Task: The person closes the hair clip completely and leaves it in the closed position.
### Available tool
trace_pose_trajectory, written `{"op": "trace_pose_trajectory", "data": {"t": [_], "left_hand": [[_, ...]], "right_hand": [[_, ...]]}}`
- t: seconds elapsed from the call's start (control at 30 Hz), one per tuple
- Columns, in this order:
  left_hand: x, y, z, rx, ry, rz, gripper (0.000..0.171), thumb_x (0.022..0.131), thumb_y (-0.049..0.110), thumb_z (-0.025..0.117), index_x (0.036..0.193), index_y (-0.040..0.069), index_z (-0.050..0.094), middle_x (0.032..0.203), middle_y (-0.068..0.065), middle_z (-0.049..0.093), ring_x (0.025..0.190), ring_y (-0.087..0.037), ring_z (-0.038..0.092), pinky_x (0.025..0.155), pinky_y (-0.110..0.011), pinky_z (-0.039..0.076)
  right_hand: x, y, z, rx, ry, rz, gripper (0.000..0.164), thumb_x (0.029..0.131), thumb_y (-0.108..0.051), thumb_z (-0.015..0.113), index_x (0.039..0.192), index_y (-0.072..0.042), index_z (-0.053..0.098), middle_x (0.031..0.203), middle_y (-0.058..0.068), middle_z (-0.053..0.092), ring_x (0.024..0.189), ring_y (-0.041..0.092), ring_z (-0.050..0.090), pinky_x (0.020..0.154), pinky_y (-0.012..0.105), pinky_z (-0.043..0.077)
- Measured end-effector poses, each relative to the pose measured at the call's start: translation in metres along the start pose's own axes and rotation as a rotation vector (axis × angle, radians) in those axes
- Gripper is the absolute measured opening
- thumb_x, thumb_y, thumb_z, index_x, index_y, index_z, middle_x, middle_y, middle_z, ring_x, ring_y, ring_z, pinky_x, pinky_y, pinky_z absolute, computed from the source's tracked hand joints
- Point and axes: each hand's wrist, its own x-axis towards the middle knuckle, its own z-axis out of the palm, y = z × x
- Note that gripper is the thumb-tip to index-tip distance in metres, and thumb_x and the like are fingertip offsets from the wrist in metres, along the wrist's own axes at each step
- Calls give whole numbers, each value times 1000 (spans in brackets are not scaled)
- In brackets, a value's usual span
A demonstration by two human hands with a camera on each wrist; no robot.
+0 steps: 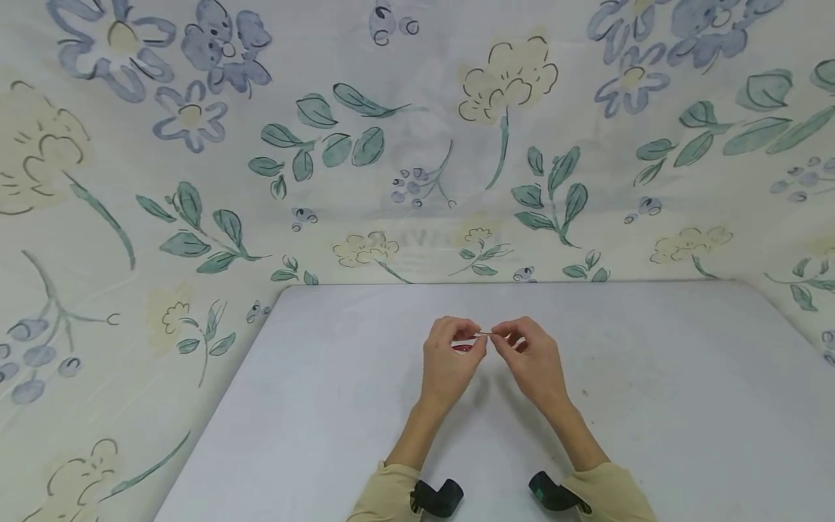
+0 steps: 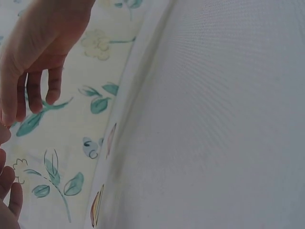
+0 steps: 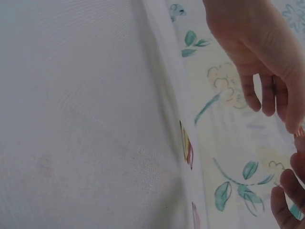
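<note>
Over the far middle of the white table, both hands meet with their fingertips nearly together. My left hand point(image 1: 451, 368) pinches a thin reddish strand point(image 1: 483, 334) between thumb and fingers; a red piece point(image 1: 462, 348) shows under its curled fingers. My right hand point(image 1: 536, 364) pinches the same strand from the other side. In the right wrist view, a bit of the reddish strand point(image 3: 299, 132) appears by the fingertips at the right edge. Mostly hidden by the fingers, the strand is too small to tell its kind.
The white tabletop point(image 1: 313, 406) spreads around both arms. Behind it and to the left hangs a flower-printed cloth point(image 1: 417, 246). Black devices, one at the left wrist point(image 1: 438, 499) and one at the right point(image 1: 554, 493), sit by the beige sleeves point(image 1: 388, 496).
</note>
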Motion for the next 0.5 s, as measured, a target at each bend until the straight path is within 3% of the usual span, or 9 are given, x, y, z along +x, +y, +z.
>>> {"op": "trace_pose_trajectory", "data": {"t": [0.5], "left_hand": [[-1,3,2,13,56,16,12,78,0,75,86,5,67,86,-7,62,81,-21,61,64,-47,59]], "right_hand": [[0,-4,-1,11,27,-22,12,83,-1,76,93,-6,70,87,4,67,72,12,57,62,23,48]]}}
